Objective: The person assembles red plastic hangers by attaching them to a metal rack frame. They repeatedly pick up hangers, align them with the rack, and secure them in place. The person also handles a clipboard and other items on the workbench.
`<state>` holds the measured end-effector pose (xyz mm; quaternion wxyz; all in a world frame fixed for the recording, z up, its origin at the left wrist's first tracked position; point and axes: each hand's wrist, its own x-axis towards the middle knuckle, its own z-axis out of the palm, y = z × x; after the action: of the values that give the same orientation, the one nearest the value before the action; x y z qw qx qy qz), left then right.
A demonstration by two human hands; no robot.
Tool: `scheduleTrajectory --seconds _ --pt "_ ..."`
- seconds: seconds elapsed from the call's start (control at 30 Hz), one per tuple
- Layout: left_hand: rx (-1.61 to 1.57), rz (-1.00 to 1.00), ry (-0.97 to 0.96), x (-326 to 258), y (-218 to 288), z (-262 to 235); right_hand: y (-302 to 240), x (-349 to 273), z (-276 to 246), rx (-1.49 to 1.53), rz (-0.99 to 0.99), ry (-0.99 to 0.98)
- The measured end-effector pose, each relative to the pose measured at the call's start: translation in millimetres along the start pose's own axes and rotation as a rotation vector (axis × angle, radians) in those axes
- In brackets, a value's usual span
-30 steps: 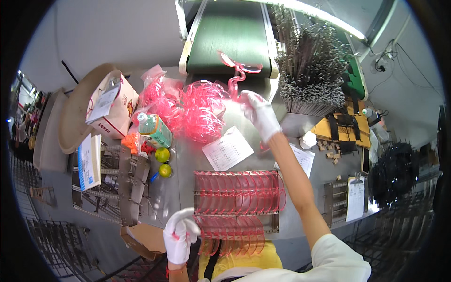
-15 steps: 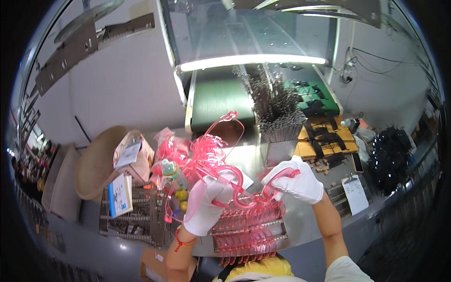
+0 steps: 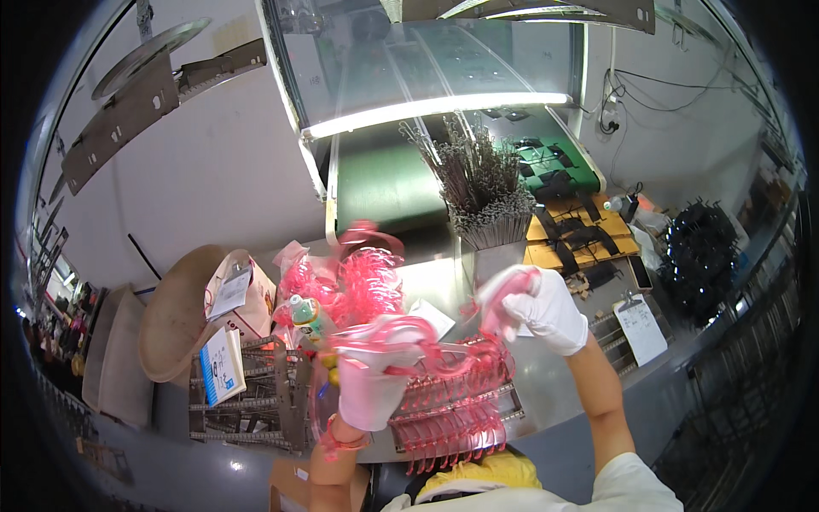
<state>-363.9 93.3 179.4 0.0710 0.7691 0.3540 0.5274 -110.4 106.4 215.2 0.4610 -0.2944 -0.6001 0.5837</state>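
My left hand (image 3: 375, 388), in a white glove, is closed around several translucent pink plastic curved pieces (image 3: 388, 331). They fan out above and beside its fingers, smeared by motion. In my white-gloved right hand (image 3: 550, 317), a pinch of thumb and fingers holds one pink curved plastic piece (image 3: 503, 294), also blurred. Between and below the hands, a metal rack (image 3: 512, 401) carries rows of similar pink pieces (image 3: 452, 427). A heap of pink pieces (image 3: 373, 282) lies just beyond my left hand, next to a green-labelled bottle (image 3: 305, 314).
A box of thin metal wires (image 3: 493, 230) stands beyond my right hand. Black parts (image 3: 589, 243) lie on a yellow board at right, near a clipboard (image 3: 640, 331). A green conveyor (image 3: 384, 188) runs behind. A notebook (image 3: 222, 367) lies on metal racks at left.
My right hand has lifted slightly with its pink piece, away from the pieces in my left hand. The left-hand pieces have swung. The whole view has shifted a little.
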Motion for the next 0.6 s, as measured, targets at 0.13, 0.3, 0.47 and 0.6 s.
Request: scheduleTrajectory --seconds 0.13,0.3,0.47,0.6 --pt "-0.596 -0.228 0.49 -6 -12 -6 2 8 14 -0.002 -0.093 0.023" --pt "-0.465 -0.223 0.54 -10 -14 -15 -1 3 19 -0.072 -0.077 -0.035" --pt "-0.307 -0.157 0.584 -3 -12 -19 -3 1 25 -0.085 -0.11 -0.047" --pt "-0.454 -0.089 0.745 47 -2 -15 -12 1 24 0.004 -0.03 -0.035"
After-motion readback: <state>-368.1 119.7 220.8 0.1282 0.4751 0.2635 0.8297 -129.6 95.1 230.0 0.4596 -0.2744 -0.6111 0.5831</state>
